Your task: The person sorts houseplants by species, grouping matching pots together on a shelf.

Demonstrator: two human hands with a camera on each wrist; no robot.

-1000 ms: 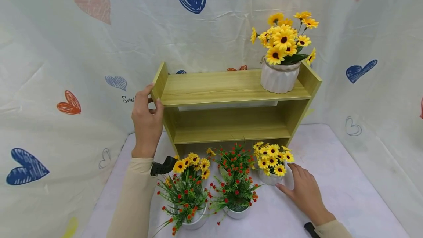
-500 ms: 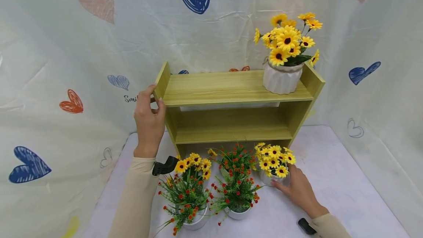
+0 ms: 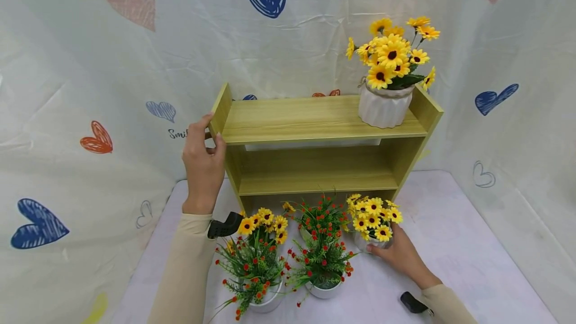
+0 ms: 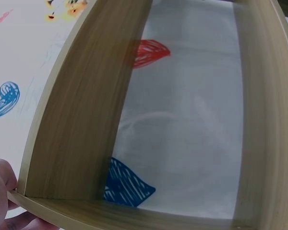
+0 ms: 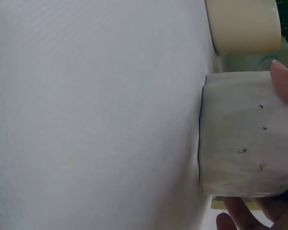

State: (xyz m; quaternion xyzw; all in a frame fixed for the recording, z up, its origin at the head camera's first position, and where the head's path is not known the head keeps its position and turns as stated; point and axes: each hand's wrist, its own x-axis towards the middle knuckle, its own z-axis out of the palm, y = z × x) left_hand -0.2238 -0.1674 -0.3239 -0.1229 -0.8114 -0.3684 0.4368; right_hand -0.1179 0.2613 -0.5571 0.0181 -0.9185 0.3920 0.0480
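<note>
My left hand holds the upper left side panel of a light wooden shelf. In the left wrist view my fingers and thumb pinch that panel's edge, at the corner of the shelf board. Lower right, my right hand grips a white pot with small yellow daisy-like flowers in front of the shelf. The right wrist view has the pot's speckled white wall between my thumb and fingers, its base right at the table surface. A larger white pot of yellow flowers stands at the top board's right end.
Red-flowered plants in white pots crowd the table in front of the shelf, with more yellow flowers behind the left one. A cream pot sits beside the gripped one. A heart-printed cloth hangs close behind the shelf.
My right hand has moved left and closed round the pot of small yellow flowers. The left hand keeps its grip on the shelf.
</note>
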